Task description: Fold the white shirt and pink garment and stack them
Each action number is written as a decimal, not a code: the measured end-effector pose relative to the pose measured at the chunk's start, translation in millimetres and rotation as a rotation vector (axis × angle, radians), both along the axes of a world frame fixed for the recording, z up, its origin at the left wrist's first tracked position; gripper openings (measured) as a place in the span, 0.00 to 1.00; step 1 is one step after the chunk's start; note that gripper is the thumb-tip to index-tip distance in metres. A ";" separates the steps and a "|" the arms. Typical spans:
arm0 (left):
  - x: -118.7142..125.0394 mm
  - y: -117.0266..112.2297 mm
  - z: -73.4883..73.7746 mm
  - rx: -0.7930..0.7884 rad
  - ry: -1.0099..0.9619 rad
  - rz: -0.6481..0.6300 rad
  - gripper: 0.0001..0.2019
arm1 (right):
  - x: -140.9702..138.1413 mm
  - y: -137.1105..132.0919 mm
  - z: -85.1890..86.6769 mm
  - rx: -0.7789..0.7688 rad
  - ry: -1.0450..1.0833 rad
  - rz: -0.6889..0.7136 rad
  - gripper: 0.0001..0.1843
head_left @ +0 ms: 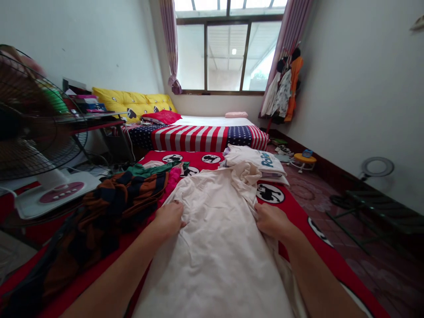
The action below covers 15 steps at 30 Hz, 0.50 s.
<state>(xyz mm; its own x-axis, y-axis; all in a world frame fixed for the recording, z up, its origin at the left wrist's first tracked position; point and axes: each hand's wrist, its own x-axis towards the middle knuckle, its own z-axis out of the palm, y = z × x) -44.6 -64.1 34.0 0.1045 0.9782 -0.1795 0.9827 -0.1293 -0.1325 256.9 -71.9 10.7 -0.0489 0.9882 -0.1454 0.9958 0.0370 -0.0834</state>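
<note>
Window [228,57]: main light, at 12 o'clock, panes glaring almost white.
Wall [361,79]: soft grey light at 2 o'clock.
Cream garment [215,229]: faint fold shadows, soft focus toward 6 o'clock.
Fan [38,163]: blurred, stretched by wide-angle distortion at 9 o'clock.
Floor [308,194]: dim, darkest around 4 o'clock.

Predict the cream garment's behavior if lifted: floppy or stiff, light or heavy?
The cream garment is probably floppy: soft wrinkles run across it and its far end is bunched. Likely light: it looks like thin cloth. With left hand and right hand at opposite edges, its middle would probably sag.
</note>
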 end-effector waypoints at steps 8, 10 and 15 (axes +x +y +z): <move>-20.8 -43.4 -9.7 0.024 -0.102 -0.030 0.34 | 16.6 -35.3 -32.1 0.166 0.149 -0.087 0.30; -25.7 -54.1 -18.2 0.034 -0.266 -0.082 0.33 | 30.0 -44.6 -42.6 0.224 0.353 -0.066 0.31; -39.0 -57.8 -9.7 0.012 -0.943 -0.018 0.26 | 69.1 -55.6 -35.5 0.311 0.879 -0.189 0.25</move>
<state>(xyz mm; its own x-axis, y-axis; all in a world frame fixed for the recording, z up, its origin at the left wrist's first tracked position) -83.6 -121.8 24.4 0.2171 0.9762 -0.0030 0.6830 -0.1497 0.7150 326.1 -127.5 -24.8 0.1489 0.9792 0.1378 0.5733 0.0280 -0.8189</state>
